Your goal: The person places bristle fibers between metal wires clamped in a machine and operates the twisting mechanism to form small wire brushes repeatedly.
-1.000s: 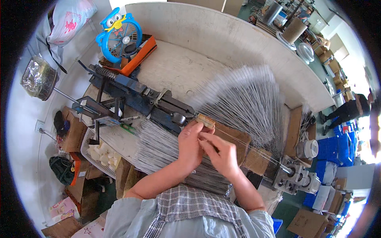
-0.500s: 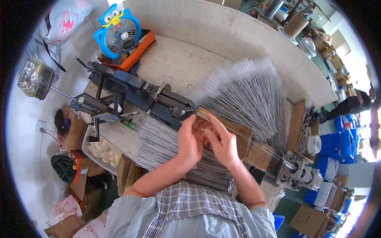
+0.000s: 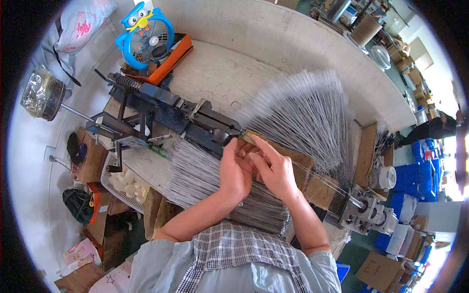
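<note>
Grey, springy thin metal wires (image 3: 298,112) fan across the bench behind the dark steel machine (image 3: 171,110); I pinch them lightly near the clamped end with left hand (image 3: 234,168) and right hand (image 3: 276,168), as they look light and bend easily.

Bright, even daylight, glare blown out at the right rim, edges bent by fisheye, centre sharp.

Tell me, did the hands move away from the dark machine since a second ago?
No. Both hands, left and right, stay together at the wooden block, just right of the dark machine, as before.
</note>
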The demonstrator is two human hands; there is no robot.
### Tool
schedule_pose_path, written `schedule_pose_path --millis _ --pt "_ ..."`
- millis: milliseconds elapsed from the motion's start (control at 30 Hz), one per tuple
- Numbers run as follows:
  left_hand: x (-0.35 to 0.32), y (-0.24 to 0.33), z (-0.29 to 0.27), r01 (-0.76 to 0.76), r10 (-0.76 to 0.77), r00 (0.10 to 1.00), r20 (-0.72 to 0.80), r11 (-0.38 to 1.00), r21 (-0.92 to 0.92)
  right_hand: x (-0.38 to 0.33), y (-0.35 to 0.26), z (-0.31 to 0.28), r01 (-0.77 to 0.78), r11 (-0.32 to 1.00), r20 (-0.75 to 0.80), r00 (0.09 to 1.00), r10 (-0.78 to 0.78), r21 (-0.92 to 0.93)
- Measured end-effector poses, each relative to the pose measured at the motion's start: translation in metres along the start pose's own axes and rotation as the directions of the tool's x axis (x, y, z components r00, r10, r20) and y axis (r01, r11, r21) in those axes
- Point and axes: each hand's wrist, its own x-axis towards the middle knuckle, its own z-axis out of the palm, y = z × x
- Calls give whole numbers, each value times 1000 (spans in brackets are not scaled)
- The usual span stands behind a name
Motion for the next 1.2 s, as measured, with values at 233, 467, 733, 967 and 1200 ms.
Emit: schedule_pose_path --millis 233,467,733,967,1200 --pt "0 0 6 14 -14 994 -110 1000 3 -11 -10 -6 -166 980 121 981 152 107" --pt "-2 5 4 103 -105 993 -54 994 -31 -9 2 2 -289 917 168 954 250 277" --pt "-1 0 12 -35 46 997 -69 986 163 -13 6 0 -61 996 -75 995 65 58" --pt "2 -5 12 -84 102 992 -76 974 212 -14 14 -3 -43 999 -73 996 44 15" --pt "1 -1 11 -94 109 992 -69 978 186 -15 -3 -17 100 987 -160 980 -119 -122"
